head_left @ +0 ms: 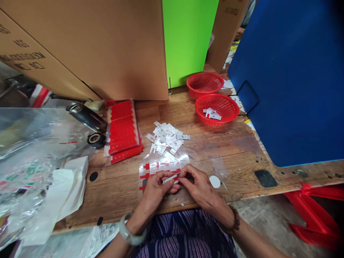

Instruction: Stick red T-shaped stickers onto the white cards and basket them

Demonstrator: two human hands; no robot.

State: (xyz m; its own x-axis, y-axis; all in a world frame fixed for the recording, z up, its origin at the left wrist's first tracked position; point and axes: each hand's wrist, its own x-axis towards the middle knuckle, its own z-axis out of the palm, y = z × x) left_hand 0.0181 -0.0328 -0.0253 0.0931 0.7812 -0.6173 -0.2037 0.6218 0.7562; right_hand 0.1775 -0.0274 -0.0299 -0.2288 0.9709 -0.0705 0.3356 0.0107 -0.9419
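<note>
My left hand (156, 189) is closed on a small flat white piece (171, 178), thumb on top and fingers beneath. Fingertips of my right hand (197, 184) pinch at the right end of that same piece, where a bit of red shows. Under and beyond my hands lies a clear plastic sheet (145, 171) carrying rows of red shapes. Just past the sheet is a loose pile of flat, slotted, pale pieces (168, 138). What my right fingertips grip exactly is too small to make out.
Two red baskets (199, 111) stand at the back right; the nearer one holds a few pale pieces. Stacked red sheets (122, 125) lie left of the pile, beside a dark flask (90, 118). Plastic bags (21, 193) cover the left side. A blue panel (290, 89) borders the right.
</note>
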